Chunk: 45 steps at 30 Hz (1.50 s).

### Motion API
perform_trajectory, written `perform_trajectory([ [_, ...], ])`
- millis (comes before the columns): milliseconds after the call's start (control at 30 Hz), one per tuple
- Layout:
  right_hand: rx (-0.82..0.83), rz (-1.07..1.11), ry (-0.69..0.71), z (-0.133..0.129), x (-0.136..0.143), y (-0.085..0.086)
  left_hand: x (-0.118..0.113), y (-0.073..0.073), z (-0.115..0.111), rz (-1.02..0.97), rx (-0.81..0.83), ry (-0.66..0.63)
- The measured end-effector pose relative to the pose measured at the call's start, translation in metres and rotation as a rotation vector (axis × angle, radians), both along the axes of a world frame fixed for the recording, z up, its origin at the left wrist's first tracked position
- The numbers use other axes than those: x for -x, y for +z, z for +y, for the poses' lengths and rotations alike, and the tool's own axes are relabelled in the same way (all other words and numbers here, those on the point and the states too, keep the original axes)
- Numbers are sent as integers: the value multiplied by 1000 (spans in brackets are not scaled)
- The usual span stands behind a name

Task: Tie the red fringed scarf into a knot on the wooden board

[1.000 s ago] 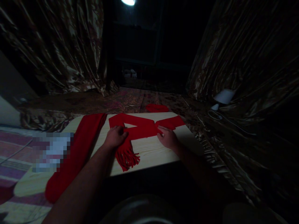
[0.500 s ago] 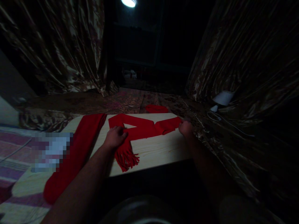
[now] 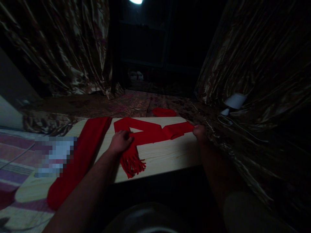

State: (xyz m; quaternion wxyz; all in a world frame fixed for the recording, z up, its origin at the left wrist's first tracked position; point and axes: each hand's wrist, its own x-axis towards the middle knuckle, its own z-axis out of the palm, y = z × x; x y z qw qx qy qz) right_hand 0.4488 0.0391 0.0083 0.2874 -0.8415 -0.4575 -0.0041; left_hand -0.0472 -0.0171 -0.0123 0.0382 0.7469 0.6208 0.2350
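Observation:
A red scarf (image 3: 150, 136) lies folded and bent across the pale wooden board (image 3: 167, 158), its fringe spread toward the board's near edge. My left hand (image 3: 120, 141) rests on the scarf's left part above the fringe, fingers curled down on the cloth. At the board's right edge, my right hand (image 3: 199, 131) is closed on the scarf's far right end and holds it drawn out to a narrow point. The light is dim, and the right fingertips show poorly.
A long red cloth (image 3: 80, 161) lies across the board's left part. Another red item (image 3: 164, 112) sits beyond the far edge. A small white lamp (image 3: 235, 101) with a cord stands at the right. Patterned curtains (image 3: 82, 48) hang behind.
My right hand has moved a little to the right, pulling the scarf's end out further. My left hand has stayed at the same place on the scarf.

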Motion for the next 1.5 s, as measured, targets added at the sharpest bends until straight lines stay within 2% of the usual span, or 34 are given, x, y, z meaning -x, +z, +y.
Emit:
perform_trajectory([
  [100, -49, 28, -80, 0, 12, 13, 0, 0, 0, 7, 14, 8],
  [133, -92, 7, -70, -1, 18, 19, 0, 0, 0, 10, 16, 8],
  [200, -211, -91, 38, -6, 34, 29, -1, 1, 0, 14, 15, 5],
  [267, -315, -225, 268, -17, 55, 33, -1, 2, -1, 8, 15, 3],
  [367, -193, -299, 802, -41, 86, 25, -2, 3, -1, -4, 15, -1],
  [400, -140, -293, 925, -48, 95, 20, -2, 4, -1, -3, 12, -4],
  [433, -135, -274, 962, -55, 102, 15, -3, 4, -1, 0, 9, -5],
  [467, -146, -256, 967, -60, 108, 11, -3, 4, -2, 3, 5, -5],
  [533, -218, -241, 890, -66, 117, 7, -3, 4, -1, 9, 1, -3],
  [600, -283, -277, 796, -68, 124, 8, -2, 3, -1, 9, 4, -1],
  [667, -273, -348, 727, -70, 132, 10, -2, 2, -1, 4, 9, -5],
  [867, 117, -534, 742, -71, 140, 1, -2, 6, -3, -38, 15, 5],
  [1000, 210, -613, 679, -53, 119, -1, -9, 9, -9, -271, 80, -57],
  [1100, 280, -600, 561, -37, 106, 5, -15, 9, -13, -385, 78, -146],
  [1200, 215, -562, 472, -31, 112, 11, -19, 8, -14, -336, 22, -200],
  [1367, -50, -523, 651, -41, 161, 12, -15, 6, -10, -247, -7, -185],
  [1500, -85, -467, 697, -44, 187, 5, -15, 2, -8, -160, -48, -166],
])
